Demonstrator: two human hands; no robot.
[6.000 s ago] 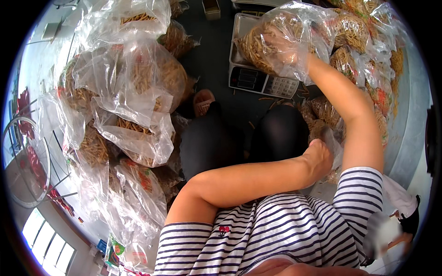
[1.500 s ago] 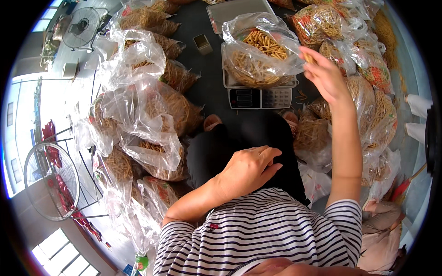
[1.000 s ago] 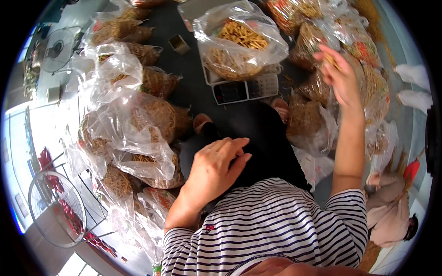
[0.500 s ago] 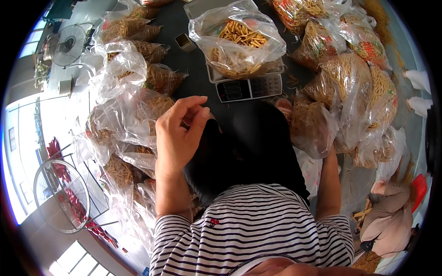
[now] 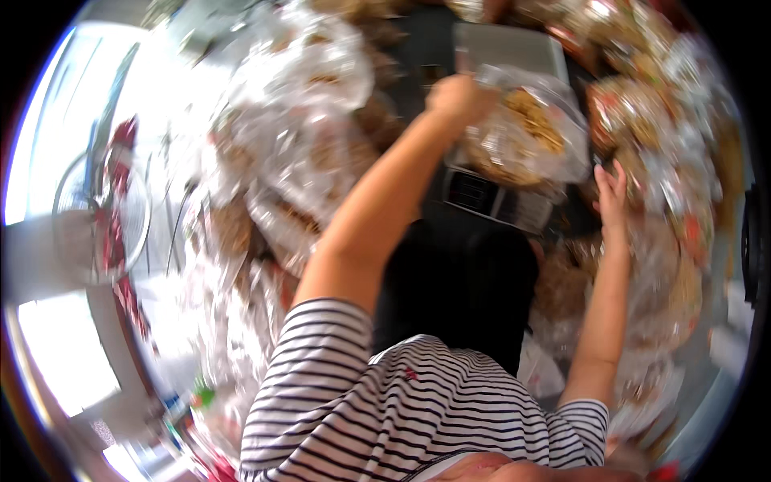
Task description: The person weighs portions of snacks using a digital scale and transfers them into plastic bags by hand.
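Note:
A clear plastic bag (image 5: 526, 165) of short golden-brown sticks stands with its mouth open on a digital scale (image 5: 475, 193). My left hand (image 5: 462, 100) reaches forward to the bag's left rim, fingers closed on the plastic; motion blurs the grip. Right of the bag, my right hand (image 5: 612, 193) is raised with its fingers apart, holding nothing. It is close to the filled bags on that side. A grey flat plate or lid (image 5: 514, 50) lies beyond the bag.
Filled clear bags are heaped along my left (image 5: 301, 132) and along my right (image 5: 642, 120). At the far left stand a round fan (image 5: 100, 217) and a bright window. My legs in black lie just in front of the scale.
My left hand has gone forward and right to the bag's rim. My right hand has risen from the bags at my right side to beside the scale. The whole view has shifted.

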